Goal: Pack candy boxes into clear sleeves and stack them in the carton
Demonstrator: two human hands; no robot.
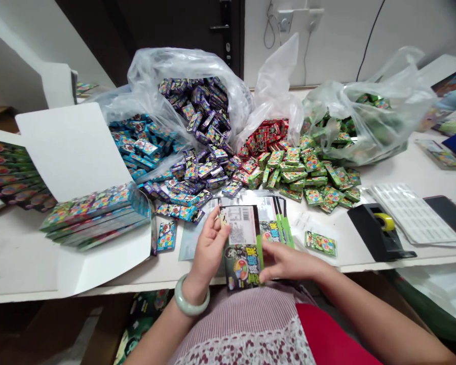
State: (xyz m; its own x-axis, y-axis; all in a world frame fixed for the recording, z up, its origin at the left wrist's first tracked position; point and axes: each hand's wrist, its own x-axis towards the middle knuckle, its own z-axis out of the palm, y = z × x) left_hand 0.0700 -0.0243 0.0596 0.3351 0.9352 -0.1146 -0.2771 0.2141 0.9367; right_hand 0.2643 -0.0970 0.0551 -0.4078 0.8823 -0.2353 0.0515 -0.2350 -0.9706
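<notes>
Left grip [208,244] pinches the packet [242,256] by its upper left; right grip [289,261] (parted) touches its right edge.

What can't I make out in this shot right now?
All in the head view:
- Fine print on the printed packet: too small.
- Packets beneath: partly covered by that packet and the right hand.
- Green boxes deep inside the rightmost clear bag: veiled by plastic.
- Black slab: cut off by the right edge.
</notes>
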